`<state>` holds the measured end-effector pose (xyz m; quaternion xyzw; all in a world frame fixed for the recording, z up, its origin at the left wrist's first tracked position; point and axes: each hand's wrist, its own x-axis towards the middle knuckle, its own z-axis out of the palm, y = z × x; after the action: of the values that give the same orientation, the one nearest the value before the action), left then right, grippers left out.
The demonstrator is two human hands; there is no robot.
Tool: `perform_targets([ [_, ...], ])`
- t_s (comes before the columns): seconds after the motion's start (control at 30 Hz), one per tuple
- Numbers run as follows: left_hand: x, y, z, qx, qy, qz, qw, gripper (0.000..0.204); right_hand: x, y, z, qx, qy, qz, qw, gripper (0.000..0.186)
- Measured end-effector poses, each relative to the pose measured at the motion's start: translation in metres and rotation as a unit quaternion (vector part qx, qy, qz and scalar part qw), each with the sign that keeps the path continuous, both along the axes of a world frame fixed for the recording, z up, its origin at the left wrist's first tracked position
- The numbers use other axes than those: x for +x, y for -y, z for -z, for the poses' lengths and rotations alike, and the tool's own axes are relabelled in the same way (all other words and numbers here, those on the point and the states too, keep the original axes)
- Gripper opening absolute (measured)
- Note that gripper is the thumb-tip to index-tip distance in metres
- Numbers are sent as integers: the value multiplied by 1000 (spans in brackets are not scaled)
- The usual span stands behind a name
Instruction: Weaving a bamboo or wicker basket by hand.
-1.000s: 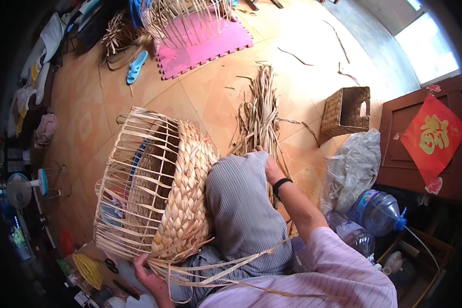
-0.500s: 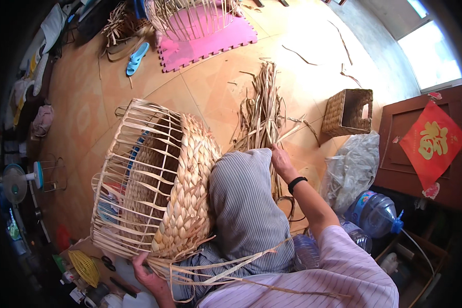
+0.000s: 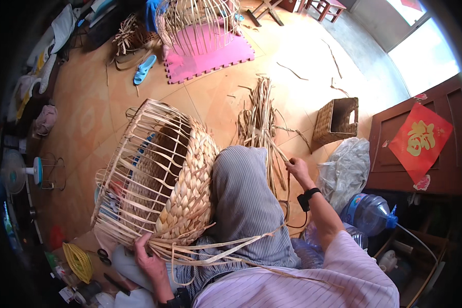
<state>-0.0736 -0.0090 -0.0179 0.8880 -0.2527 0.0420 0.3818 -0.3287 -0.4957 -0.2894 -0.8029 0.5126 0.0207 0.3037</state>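
– While the left hand [image 3: 150, 257] is holding the near edge of the basket [image 3: 192, 187], how tight is it?
– Thumb and fingers are curling in, nearly closed, right where loose strips [image 3: 225, 248] are fanning out across the striped cloth [image 3: 243, 190]. Can't tell how many strips they're trapping.
– Right hand [image 3: 297, 171]?
– Pinching closed on a straw strand [image 3: 279, 152], which is running back to the straw bundle [image 3: 260, 115]. Fingertip contact is partly hidden.
– Basket position?
– It's lying tilted left of the cloth, woven side just beside it, bare ribs [image 3: 141, 159] facing left.
– Farther out?
– Bundle is lying on the tiled floor [image 3: 87, 128] beyond the cloth. Box basket [image 3: 326, 123] is sitting right of it, clear plastic bag [image 3: 345, 167] nearer, water bottle [image 3: 367, 214] nearer again. Pink mat [image 3: 205, 71] is lying at the far side under a second rib frame [image 3: 200, 28]; blue slipper [image 3: 144, 70] is resting left of that.
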Motion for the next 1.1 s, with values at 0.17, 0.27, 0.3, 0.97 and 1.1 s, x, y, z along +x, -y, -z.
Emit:
perform_targets([
  [0.17,0,2,4,3,11,12,1000,29,-6,-3,-16,334,175,167,911,29],
  [0.27,0,0,8,-49,-28,28,998,34,-8,-11,-30,233,52,56,970,22],
  [0.3,-3,-1,8,-38,-11,31,999,36,-10,-17,-32,203,67,55,975,17],
  [0.97,-19,-29,-34,40,57,102,992,58,-12,56,-18,152,291,68,942,28],
  [1.1,-21,-32,-44,30,61,80,994,43,20,30,-110,103,436,47,893,32],
])
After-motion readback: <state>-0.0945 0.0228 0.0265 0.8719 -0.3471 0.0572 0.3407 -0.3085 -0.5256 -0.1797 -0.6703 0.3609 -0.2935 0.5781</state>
